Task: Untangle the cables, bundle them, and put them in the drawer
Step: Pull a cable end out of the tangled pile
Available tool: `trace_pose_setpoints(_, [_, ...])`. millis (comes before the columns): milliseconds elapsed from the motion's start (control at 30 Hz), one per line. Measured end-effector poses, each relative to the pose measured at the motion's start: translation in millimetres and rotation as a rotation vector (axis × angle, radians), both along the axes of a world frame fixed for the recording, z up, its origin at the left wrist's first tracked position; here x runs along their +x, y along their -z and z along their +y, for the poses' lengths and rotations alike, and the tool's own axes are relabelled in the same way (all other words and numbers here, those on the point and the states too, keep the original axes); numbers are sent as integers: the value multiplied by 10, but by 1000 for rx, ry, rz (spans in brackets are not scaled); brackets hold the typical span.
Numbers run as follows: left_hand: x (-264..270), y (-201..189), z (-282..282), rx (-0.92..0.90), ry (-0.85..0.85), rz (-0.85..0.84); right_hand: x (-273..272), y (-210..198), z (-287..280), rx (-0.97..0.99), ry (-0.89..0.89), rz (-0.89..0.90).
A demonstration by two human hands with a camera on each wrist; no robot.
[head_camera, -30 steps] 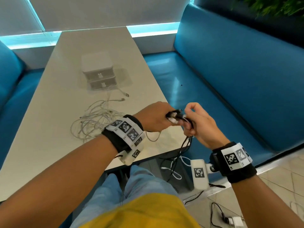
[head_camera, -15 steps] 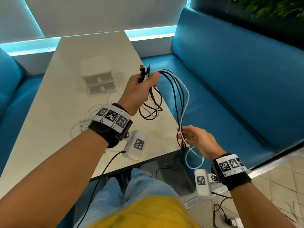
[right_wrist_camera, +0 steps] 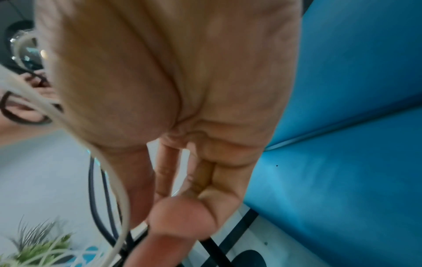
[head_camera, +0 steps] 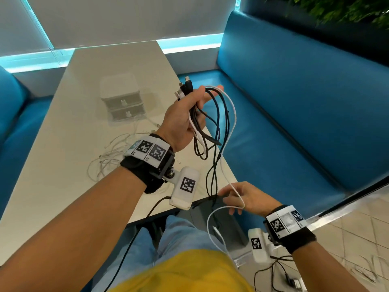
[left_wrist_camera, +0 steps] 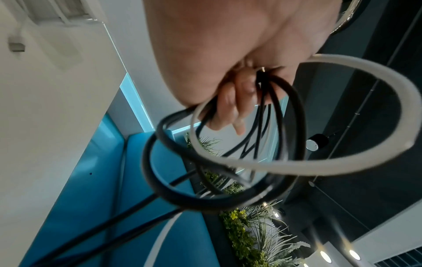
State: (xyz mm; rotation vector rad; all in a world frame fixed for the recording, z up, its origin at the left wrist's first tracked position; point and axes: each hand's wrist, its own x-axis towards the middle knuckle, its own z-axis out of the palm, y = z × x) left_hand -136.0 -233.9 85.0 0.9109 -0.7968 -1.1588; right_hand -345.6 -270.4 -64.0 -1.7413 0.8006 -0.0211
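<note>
**Q:** Blue seat point(head_camera: 284, 123) fills the right, pale worktop point(head_camera: 63, 165) the left. What stands on it?

**A:** A white drawer unit point(head_camera: 121, 95), upper centre, both drawers closed. Loose white cords point(head_camera: 109, 159) lie just below it.

**Q:** And the black and white cables point(head_camera: 228, 119)?

**A:** Centre frame, raised off the worktop. The left hand point(head_camera: 181, 121) grips their plug ends, with the loops hanging below. The right hand point(head_camera: 246, 200), lower right, pinches the trailing strands between thumb and fingertips.
</note>
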Motion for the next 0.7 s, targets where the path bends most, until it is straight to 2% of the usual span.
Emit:
trace_pose_setpoints(100, [-40,-14,30,-18,73,38,23,51,33,-12,-11,12])
trace_pose_setpoints(433, [1,-36,63,29,97,141,73,195,62,-21,34,77])
trace_pose_setpoints(700, [-99,18,66,115,171,66,22,385,35,-129,-46,326])
